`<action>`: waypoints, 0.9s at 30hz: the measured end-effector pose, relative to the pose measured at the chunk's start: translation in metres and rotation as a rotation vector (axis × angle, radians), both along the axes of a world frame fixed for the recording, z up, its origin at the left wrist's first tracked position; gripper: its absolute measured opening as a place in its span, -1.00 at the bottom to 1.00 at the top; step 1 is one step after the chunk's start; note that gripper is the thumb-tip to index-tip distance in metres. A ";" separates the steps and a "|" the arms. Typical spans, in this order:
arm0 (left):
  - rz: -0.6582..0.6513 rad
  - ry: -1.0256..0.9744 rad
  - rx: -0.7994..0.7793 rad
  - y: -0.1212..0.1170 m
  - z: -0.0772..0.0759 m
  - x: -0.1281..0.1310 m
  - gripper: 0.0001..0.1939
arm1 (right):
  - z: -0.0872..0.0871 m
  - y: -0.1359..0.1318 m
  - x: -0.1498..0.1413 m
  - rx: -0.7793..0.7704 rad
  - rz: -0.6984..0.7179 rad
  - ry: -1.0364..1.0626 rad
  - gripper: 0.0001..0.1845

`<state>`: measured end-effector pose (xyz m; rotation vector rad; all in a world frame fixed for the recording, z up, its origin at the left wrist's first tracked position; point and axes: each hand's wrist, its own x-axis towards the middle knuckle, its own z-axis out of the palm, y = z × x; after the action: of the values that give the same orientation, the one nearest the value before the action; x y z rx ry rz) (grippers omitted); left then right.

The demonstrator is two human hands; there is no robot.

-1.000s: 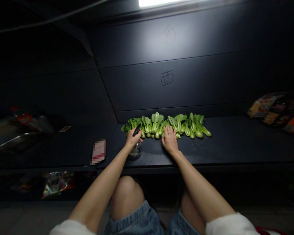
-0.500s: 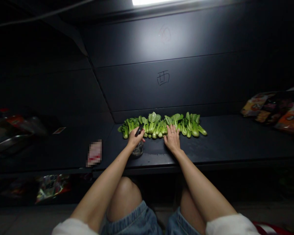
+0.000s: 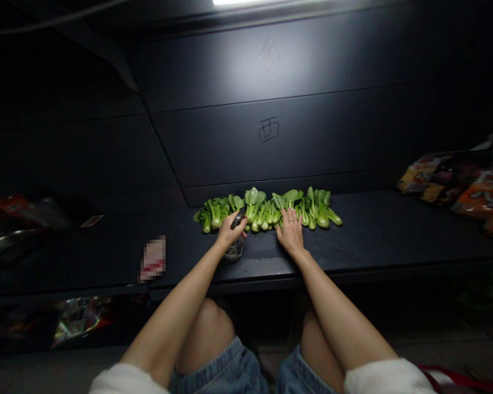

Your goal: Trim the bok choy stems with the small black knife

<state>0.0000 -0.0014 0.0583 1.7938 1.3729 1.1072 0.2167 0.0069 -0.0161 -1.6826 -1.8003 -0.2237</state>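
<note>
A row of green bok choy (image 3: 264, 214) lies along the back of a dark shelf (image 3: 263, 251), leaves toward the back panel and pale stems toward me. My left hand (image 3: 230, 230) is wrapped round the neck of a spray bottle (image 3: 234, 250) with a black head and a clear body. The bottle is in front of the left part of the row, partly hidden by the hand. My right hand (image 3: 291, 230) lies with fingers stretched out on the stems right of the middle, gripping nothing that I can see.
Bagged snacks (image 3: 485, 191) stand on the shelf at the far right. Blurred packages (image 3: 28, 210) and a small card (image 3: 92, 221) are at the left. Another shiny bag (image 3: 76, 320) sits on a lower level. A dark panel (image 3: 312, 131) with a handwritten mark rises behind the greens.
The view has shifted slightly, so the shelf and greens appear a little further left. My left hand with the spray bottle has moved slightly right along the row; my right hand stays on the bok choy.
</note>
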 end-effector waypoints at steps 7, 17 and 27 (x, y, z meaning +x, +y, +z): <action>-0.041 0.080 0.044 0.004 -0.004 0.009 -0.80 | 0.001 -0.001 0.006 -0.009 -0.023 0.014 -0.32; -0.065 0.151 0.051 0.005 -0.002 0.022 -0.77 | 0.001 -0.001 0.015 -0.075 -0.092 0.041 -0.32; -0.112 0.219 0.103 0.010 -0.003 0.033 -0.77 | 0.001 -0.001 0.022 -0.122 -0.091 0.082 -0.31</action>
<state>0.0335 0.0088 0.0555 2.0917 1.3396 0.9603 0.2388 0.0063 -0.0151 -1.8341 -1.7086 -0.0839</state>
